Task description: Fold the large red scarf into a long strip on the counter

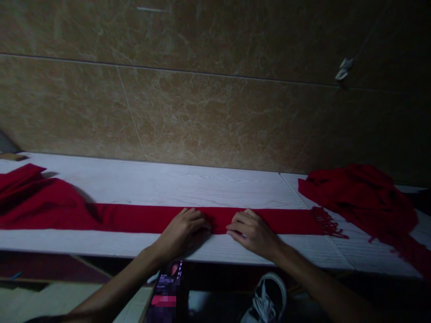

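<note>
A long red scarf (pixel 134 218) lies stretched flat along the white wood-grain bench, its fringe (pixel 328 223) at the right end. Over its middle, my left hand (pixel 187 229) rests with curled fingers closed on the cloth. A short gap to the right, my right hand (pixel 249 229) has thumb and fingers pinched together on the scarf's near part. The fingertips of both hands are partly hidden. At the far left the cloth bunches into loose folds.
A crumpled red cloth (pixel 360 197) with fringe is heaped at the right. Behind the bench (pixel 188 181) rises a brown tiled wall (pixel 202 116). Below the front edge are a lit phone (pixel 164 289) and a dark sneaker (pixel 267 298) with white laces.
</note>
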{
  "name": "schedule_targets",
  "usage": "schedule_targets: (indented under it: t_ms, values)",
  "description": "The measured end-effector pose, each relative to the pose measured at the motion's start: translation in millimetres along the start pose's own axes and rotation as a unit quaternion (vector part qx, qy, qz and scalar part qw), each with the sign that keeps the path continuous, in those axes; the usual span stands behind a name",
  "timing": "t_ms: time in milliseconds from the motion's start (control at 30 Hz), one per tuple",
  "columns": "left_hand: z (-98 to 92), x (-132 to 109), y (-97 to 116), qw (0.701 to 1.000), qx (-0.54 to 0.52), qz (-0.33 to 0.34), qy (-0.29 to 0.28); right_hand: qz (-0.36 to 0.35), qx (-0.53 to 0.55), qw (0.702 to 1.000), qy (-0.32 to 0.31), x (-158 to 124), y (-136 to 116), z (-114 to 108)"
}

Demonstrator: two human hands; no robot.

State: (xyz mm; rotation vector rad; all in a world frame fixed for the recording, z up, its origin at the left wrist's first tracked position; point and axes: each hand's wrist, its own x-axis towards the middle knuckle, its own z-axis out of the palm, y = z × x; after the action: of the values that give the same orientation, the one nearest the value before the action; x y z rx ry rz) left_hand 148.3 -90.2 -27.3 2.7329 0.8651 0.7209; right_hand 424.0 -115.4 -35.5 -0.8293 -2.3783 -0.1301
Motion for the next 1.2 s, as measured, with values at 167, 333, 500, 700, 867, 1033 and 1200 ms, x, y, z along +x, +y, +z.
schedule_targets:
  t_ms: [167,333,500,700,867,1033,1200]
  values:
    - [2.7,-2,1,0.999,0.028,0.017,0.005,-0.026,-0.009,1.0,0.007,1,-1,0]
    - [3.5,-3,2,0.998,0.055,0.029,0.007,-0.044,-0.021,0.999,0.001,2,-1,-2]
    - [2.6,-3,2,0.998,0.044,0.045,0.012,-0.043,-0.016,0.999,-0.002,2,1,0]
    - [4.5,-4,0,0.998,0.016,0.056,0.019,-0.041,-0.008,0.999,0.005,1,0,0]
    - [3.9,-4,3,0.998,0.024,0.04,0.034,-0.014,0.008,1.0,0.009,2,-1,-1]
    - [4.6,2,4,0.997,0.081,0.011,0.009,-0.009,0.008,0.999,0.032,7,-2,-2]
    - [8.2,13,9,0.989,0.126,-0.034,-0.065,-0.012,0.003,0.998,0.055,12,-5,-6]
